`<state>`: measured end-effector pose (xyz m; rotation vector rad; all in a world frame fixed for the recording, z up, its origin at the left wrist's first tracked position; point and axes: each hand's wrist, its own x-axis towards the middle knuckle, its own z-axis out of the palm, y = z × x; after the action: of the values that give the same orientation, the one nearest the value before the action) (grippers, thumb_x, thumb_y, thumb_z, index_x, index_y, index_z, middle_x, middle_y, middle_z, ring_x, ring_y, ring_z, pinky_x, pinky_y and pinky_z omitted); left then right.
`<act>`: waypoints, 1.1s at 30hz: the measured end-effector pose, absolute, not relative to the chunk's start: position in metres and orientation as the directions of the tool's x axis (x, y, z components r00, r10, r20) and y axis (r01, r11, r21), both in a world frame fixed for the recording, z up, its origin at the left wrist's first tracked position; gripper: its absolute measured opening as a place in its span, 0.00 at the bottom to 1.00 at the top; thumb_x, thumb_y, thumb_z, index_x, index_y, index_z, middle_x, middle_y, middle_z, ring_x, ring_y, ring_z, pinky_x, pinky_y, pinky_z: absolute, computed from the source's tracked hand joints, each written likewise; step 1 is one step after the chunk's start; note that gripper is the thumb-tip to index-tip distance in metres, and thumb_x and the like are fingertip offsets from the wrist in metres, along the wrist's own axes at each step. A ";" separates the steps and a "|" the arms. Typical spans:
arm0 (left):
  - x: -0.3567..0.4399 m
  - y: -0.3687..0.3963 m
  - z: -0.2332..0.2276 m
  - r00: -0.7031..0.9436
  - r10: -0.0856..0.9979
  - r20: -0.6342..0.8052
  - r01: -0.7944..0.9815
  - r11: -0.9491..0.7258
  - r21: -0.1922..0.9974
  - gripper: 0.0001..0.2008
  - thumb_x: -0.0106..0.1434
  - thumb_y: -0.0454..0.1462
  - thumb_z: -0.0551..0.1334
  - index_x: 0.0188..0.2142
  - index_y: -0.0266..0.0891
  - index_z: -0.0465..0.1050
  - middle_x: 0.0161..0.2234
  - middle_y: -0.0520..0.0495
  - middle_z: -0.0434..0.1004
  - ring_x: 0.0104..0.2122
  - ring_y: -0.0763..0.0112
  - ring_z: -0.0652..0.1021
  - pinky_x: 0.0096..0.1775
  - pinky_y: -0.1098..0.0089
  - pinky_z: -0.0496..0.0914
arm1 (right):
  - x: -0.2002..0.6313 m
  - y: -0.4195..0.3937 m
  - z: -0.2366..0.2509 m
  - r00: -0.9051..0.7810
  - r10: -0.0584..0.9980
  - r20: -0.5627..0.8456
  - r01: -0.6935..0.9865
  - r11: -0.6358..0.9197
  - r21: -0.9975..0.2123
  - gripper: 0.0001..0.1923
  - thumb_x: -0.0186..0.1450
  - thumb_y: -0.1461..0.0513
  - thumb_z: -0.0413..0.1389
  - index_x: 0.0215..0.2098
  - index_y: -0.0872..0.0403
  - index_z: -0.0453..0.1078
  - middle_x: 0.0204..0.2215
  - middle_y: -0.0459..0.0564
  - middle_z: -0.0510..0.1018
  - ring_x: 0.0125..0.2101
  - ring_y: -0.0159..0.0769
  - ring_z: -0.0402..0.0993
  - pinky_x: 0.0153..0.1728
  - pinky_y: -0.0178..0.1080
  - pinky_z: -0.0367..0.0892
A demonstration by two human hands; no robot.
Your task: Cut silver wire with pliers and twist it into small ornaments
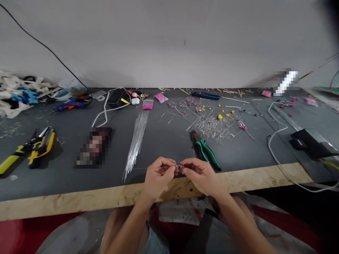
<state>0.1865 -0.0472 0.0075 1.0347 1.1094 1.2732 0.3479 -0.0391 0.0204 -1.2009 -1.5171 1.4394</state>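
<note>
Close to the table's front edge, my left hand (160, 176) pinches a thin metal wire (140, 168) whose straight length sticks out to the left. My right hand (200, 174) has its fingertips closed on the same wire's other end. Between the two hands shows a small twisted, shiny part; its exact shape is partly hidden by my fingers. Just beyond my right hand lie pliers (210, 153) with green and black handles. A bundle of straight silver wires (136, 141) rests to the left of my left hand.
Short wire clippings (215, 127) are heaped behind the pliers, near round wire pieces (182, 104) with pink bits. A pink packet (147, 104), a blue cutter knife (205, 95), a phone-like pixelated object (94, 147), yellow-handled tools (42, 150) and a white cable (272, 148) lie around.
</note>
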 end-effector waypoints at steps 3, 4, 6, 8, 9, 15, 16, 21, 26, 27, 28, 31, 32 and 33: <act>0.185 -0.047 0.008 0.000 0.998 -0.059 -0.161 0.058 0.985 0.03 0.53 0.33 0.62 0.25 0.36 0.69 0.28 0.49 0.76 0.23 0.74 0.76 0.28 0.73 0.73 | 0.347 -0.039 0.019 -0.292 0.951 -0.104 0.158 -0.059 -0.986 0.10 0.62 0.58 0.54 0.38 0.53 0.74 0.30 0.47 0.78 0.32 0.34 0.74 0.34 0.36 0.69; 0.185 -0.047 0.009 0.006 0.998 -0.065 -0.151 0.065 0.986 0.03 0.53 0.33 0.62 0.25 0.36 0.69 0.27 0.49 0.76 0.24 0.74 0.76 0.28 0.72 0.73 | 0.347 -0.039 0.019 -0.281 0.954 -0.104 0.180 -0.054 -0.982 0.10 0.62 0.58 0.54 0.37 0.53 0.74 0.29 0.47 0.78 0.31 0.34 0.74 0.34 0.36 0.69; 0.185 -0.046 0.009 0.013 0.998 -0.067 -0.132 0.068 0.989 0.02 0.52 0.32 0.63 0.25 0.36 0.70 0.27 0.49 0.76 0.24 0.73 0.76 0.28 0.72 0.73 | 0.347 -0.039 0.019 -0.267 0.958 -0.103 0.225 -0.042 -0.973 0.09 0.61 0.58 0.54 0.35 0.53 0.74 0.29 0.47 0.78 0.30 0.34 0.74 0.33 0.35 0.68; 0.185 -0.046 0.009 0.010 0.998 -0.055 -0.120 0.056 0.991 0.02 0.51 0.32 0.63 0.25 0.36 0.70 0.27 0.49 0.76 0.24 0.73 0.76 0.27 0.73 0.72 | 0.347 -0.039 0.020 -0.273 0.956 -0.109 0.253 -0.039 -0.967 0.09 0.61 0.59 0.55 0.35 0.53 0.74 0.29 0.47 0.78 0.30 0.33 0.73 0.33 0.35 0.68; 0.185 -0.046 0.009 0.008 0.999 -0.049 -0.116 0.050 0.992 0.02 0.51 0.31 0.63 0.25 0.37 0.70 0.27 0.49 0.76 0.24 0.74 0.76 0.27 0.73 0.72 | 0.347 -0.038 0.020 -0.278 0.954 -0.113 0.261 -0.038 -0.964 0.08 0.60 0.59 0.55 0.35 0.53 0.74 0.29 0.47 0.78 0.30 0.34 0.73 0.33 0.35 0.68; 0.187 -0.045 0.010 0.006 0.998 -0.058 -0.137 0.058 0.989 0.03 0.51 0.32 0.64 0.24 0.37 0.70 0.26 0.50 0.75 0.23 0.75 0.75 0.27 0.74 0.71 | 0.346 -0.038 0.020 -0.267 0.957 -0.116 0.313 -0.028 -0.949 0.08 0.60 0.61 0.54 0.34 0.54 0.74 0.28 0.47 0.78 0.30 0.34 0.72 0.33 0.35 0.67; 0.187 -0.045 0.010 -0.001 0.998 -0.063 -0.140 0.062 0.988 0.03 0.51 0.33 0.64 0.25 0.37 0.70 0.26 0.50 0.75 0.23 0.74 0.75 0.28 0.74 0.72 | 0.346 -0.038 0.020 -0.260 0.959 -0.116 0.317 -0.029 -0.948 0.08 0.59 0.60 0.54 0.34 0.54 0.74 0.28 0.47 0.78 0.30 0.33 0.72 0.33 0.35 0.67; 0.186 -0.046 0.009 0.013 0.998 -0.059 -0.073 0.060 0.996 0.04 0.54 0.35 0.63 0.30 0.37 0.75 0.24 0.49 0.76 0.24 0.72 0.76 0.28 0.73 0.71 | 0.345 -0.038 0.017 -0.247 0.963 -0.106 0.300 -0.028 -0.953 0.07 0.59 0.60 0.55 0.33 0.54 0.74 0.27 0.46 0.78 0.29 0.33 0.72 0.32 0.35 0.67; 0.185 -0.047 0.007 0.040 0.999 -0.007 -0.022 0.007 1.000 0.05 0.57 0.36 0.62 0.30 0.38 0.76 0.27 0.47 0.78 0.25 0.72 0.77 0.28 0.73 0.72 | 0.345 -0.039 0.015 -0.240 0.965 -0.106 0.266 -0.040 -0.963 0.07 0.59 0.60 0.56 0.33 0.54 0.73 0.27 0.46 0.78 0.29 0.33 0.72 0.32 0.35 0.67; 0.185 -0.047 0.007 0.039 0.999 -0.008 -0.030 0.009 0.999 0.05 0.57 0.36 0.62 0.30 0.38 0.76 0.27 0.47 0.78 0.25 0.71 0.77 0.28 0.73 0.72 | 0.345 -0.039 0.015 -0.237 0.966 -0.106 0.260 -0.042 -0.965 0.07 0.59 0.60 0.55 0.33 0.54 0.73 0.27 0.46 0.78 0.29 0.33 0.72 0.32 0.35 0.67; 0.185 -0.047 0.007 0.040 0.999 -0.016 -0.040 0.017 0.999 0.05 0.57 0.36 0.62 0.30 0.38 0.76 0.27 0.47 0.78 0.25 0.71 0.77 0.28 0.73 0.73 | 0.345 -0.039 0.015 -0.236 0.966 -0.107 0.253 -0.045 -0.966 0.07 0.59 0.60 0.55 0.33 0.54 0.73 0.27 0.46 0.78 0.29 0.33 0.72 0.32 0.35 0.67; 0.184 -0.047 0.008 0.044 0.998 -0.043 -0.046 0.045 0.998 0.05 0.57 0.36 0.62 0.30 0.38 0.76 0.25 0.48 0.78 0.24 0.72 0.77 0.28 0.73 0.73 | 0.345 -0.040 0.016 -0.240 0.964 -0.116 0.215 -0.064 -0.975 0.06 0.59 0.60 0.55 0.32 0.54 0.73 0.28 0.46 0.79 0.29 0.33 0.73 0.31 0.35 0.67; 0.184 -0.047 0.009 0.045 0.998 -0.052 -0.042 0.054 0.998 0.05 0.57 0.35 0.62 0.30 0.38 0.76 0.25 0.48 0.78 0.23 0.72 0.77 0.27 0.73 0.72 | 0.345 -0.040 0.017 -0.243 0.963 -0.120 0.201 -0.071 -0.977 0.06 0.59 0.60 0.56 0.32 0.54 0.73 0.28 0.46 0.79 0.30 0.33 0.73 0.31 0.35 0.67; 0.184 -0.047 0.009 0.044 0.997 -0.061 -0.039 0.062 0.997 0.05 0.57 0.35 0.62 0.30 0.38 0.76 0.25 0.48 0.78 0.22 0.72 0.77 0.27 0.74 0.72 | 0.345 -0.040 0.018 -0.247 0.961 -0.124 0.189 -0.077 -0.979 0.06 0.60 0.60 0.56 0.32 0.54 0.73 0.28 0.46 0.79 0.30 0.33 0.74 0.32 0.35 0.67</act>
<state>0.1844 -0.0473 0.0091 1.1546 1.1771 1.1514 0.3453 -0.0405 0.0177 -1.2854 -1.4888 1.3905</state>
